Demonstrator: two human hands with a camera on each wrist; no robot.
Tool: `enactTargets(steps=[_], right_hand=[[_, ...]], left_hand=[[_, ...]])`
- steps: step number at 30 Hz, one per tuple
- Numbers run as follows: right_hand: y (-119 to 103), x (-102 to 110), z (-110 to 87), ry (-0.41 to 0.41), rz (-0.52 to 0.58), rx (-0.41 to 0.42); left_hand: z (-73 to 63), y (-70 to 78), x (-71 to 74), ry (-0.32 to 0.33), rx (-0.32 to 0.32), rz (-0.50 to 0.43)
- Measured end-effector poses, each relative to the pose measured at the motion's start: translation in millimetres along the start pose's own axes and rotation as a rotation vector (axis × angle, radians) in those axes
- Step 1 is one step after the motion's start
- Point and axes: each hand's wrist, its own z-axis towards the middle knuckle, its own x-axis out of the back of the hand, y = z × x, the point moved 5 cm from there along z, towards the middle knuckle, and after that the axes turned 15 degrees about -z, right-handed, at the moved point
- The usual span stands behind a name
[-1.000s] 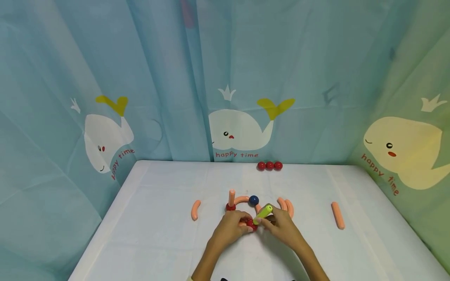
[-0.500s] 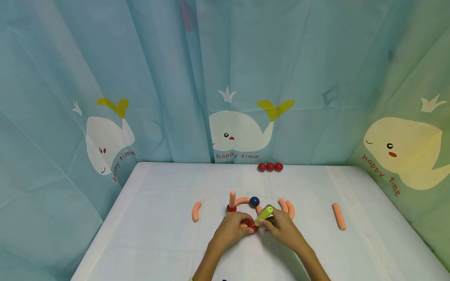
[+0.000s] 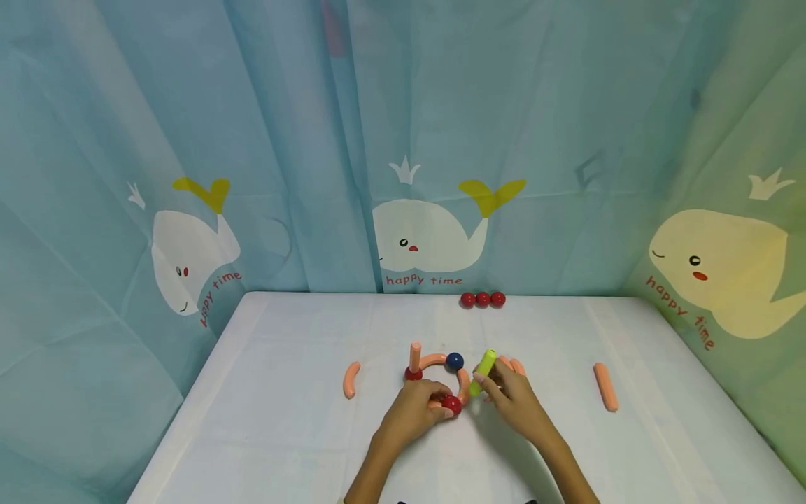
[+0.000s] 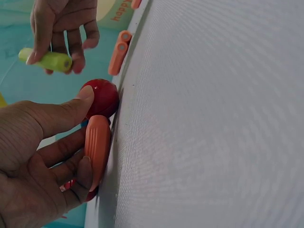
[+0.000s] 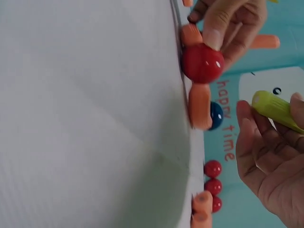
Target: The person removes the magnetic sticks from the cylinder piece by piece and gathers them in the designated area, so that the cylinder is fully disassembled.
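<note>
Clearly, left hand (image 3: 411,409) pinches red ball (image 3: 454,404); right hand (image 3: 515,401) pinches lime rod (image 3: 484,371) above table (image 3: 283,434).

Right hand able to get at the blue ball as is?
Likely yes: in the head view, only the green stick it pinches shows between the right hand and the blue ball; the left hand, on a red ball, is off that path. Stick may need setting down.

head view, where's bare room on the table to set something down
The table is bare left of the lone arc, along the back left of the three red balls, and on both sides of the far-right stick. It is crowded mid-table: the ring, left hand on it, right hand with the green stick, and the arc pair.
</note>
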Motion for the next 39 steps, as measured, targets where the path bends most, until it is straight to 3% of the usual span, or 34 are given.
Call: enactTargets(steps=[11, 14, 20, 30, 39], right_hand=[[22, 45, -1.4, 0.146, -0.154, -0.064], [34, 66, -6.1, 0.201, -0.221, -0.141], [64, 105, -22.2, 0.271, -0.243, -0.311], [122, 150, -41.3, 0.18, -0.271, -0.636], [153, 155, -49.4, 0.16, -0.299, -0.769]], left_hand=[[-0.7, -1.8, -1.5, 0.008, -0.019, 0.011], [0.0, -3.0, -2.8, 0.004, -0.011, 0.008], [0.3, -2.1, -1.5, 0.004, 0.021, -0.009], [-1.7, 1.1, -0.6, 0.0, 0.0, -0.005], [-0.5, -1.5, -1.2, -0.007, 0.037, -0.028]])
